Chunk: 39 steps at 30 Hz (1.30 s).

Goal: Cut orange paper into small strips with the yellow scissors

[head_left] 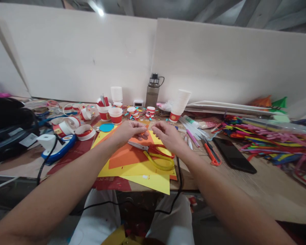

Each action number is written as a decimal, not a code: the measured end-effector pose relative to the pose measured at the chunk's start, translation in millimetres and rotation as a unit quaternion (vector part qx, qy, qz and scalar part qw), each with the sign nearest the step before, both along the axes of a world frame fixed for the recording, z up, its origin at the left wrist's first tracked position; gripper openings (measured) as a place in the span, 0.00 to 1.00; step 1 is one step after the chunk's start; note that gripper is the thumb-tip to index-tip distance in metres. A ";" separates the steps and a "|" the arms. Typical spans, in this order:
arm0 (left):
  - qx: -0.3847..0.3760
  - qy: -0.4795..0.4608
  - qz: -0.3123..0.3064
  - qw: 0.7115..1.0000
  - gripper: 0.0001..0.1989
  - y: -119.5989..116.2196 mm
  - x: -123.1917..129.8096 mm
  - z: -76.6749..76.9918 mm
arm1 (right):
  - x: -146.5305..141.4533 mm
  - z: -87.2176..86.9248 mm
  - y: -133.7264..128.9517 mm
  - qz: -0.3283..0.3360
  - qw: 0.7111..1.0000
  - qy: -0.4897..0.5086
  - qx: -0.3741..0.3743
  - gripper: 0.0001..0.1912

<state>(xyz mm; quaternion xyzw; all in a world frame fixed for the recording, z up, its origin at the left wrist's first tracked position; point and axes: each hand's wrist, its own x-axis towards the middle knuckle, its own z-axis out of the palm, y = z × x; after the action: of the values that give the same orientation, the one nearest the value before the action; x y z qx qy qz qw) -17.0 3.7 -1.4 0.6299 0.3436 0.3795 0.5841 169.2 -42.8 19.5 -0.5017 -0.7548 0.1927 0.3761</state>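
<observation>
My left hand (pixel 133 132) is over the coloured sheets, thumb and forefinger pressed together; whatever it pinches is too small to make out. A short gap to its right, my right hand (pixel 168 135) has its fingers curled in, and their tips hide any small thing between them. Below the hands lie scissors (pixel 160 156) with one red and one yellow handle loop, blades pointing left. They rest on orange paper (pixel 124 157) and yellow paper (pixel 153 182). A blue paper disc (pixel 106 127) lies left of my left hand.
Paper cups (pixel 116 115) and a cup stack (pixel 180 102) stand behind, beside a bottle (pixel 153 91). Cut cup rings (pixel 84 132) and a blue-and-white device (pixel 58 149) lie left. Rightward are an orange cutter (pixel 212 154), a phone (pixel 233 154) and pipe cleaners (pixel 265 136).
</observation>
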 end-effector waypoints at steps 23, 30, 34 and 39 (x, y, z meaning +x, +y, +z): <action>-0.017 -0.188 0.066 0.980 0.11 14.6 -38.4 33.2 | 25.4 -0.1 -42.7 0.001 0.965 -0.250 -0.078 0.29; 0.005 -0.120 0.057 0.991 0.08 10.5 -33.8 32.1 | 6.2 5.1 -18.0 0.074 0.996 0.031 -0.050 0.30; 0.003 -0.121 0.048 0.991 0.05 13.3 -31.5 28.6 | -0.5 -1.6 -8.5 0.042 0.989 0.057 -0.130 0.22; 0.003 -0.108 0.038 0.993 0.04 14.9 -30.8 25.8 | 4.7 -0.7 -16.9 0.060 0.982 0.056 -0.171 0.15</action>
<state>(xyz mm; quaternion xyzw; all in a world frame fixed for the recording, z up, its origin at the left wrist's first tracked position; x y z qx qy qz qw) -47.8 18.6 24.5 0.5735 0.3011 0.4683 0.6009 173.9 -59.7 18.8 -0.5012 -0.7172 0.3686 0.3140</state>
